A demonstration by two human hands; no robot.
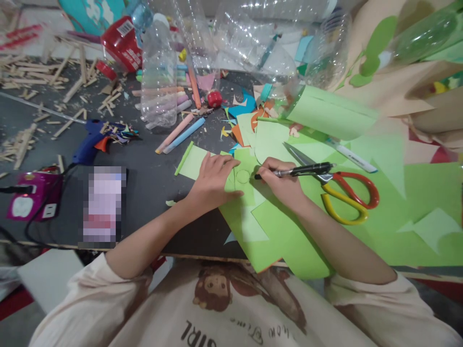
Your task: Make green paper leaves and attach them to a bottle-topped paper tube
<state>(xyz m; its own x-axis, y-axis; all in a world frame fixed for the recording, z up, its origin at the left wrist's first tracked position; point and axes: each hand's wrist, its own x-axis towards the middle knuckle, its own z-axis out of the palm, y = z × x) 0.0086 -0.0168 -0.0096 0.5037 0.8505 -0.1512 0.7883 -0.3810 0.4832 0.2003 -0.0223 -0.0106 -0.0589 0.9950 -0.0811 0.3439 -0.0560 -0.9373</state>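
My right hand (280, 183) is closed around a black pen (304, 169), its tip close to a small oval drawn on a piece of green paper (249, 193). Fingers spread, my left hand (217, 176) lies flat on the left part of that paper. A pale green strip with a rolled edge (190, 163) sticks out beyond my left fingers. Just right of my right hand, scissors (334, 178) with one red and one yellow handle rest on larger green sheets (390, 226), blades slightly apart. A white marker (352, 155) lies above them.
Clear plastic bottles (159, 77) stretch along the back, with pastel paper rolls (184, 135) and coloured scraps before them. To the left are a blue glue gun (88, 140), wooden stick pieces (25, 144), a purple power socket (34, 197) and a blurred phone (103, 207).
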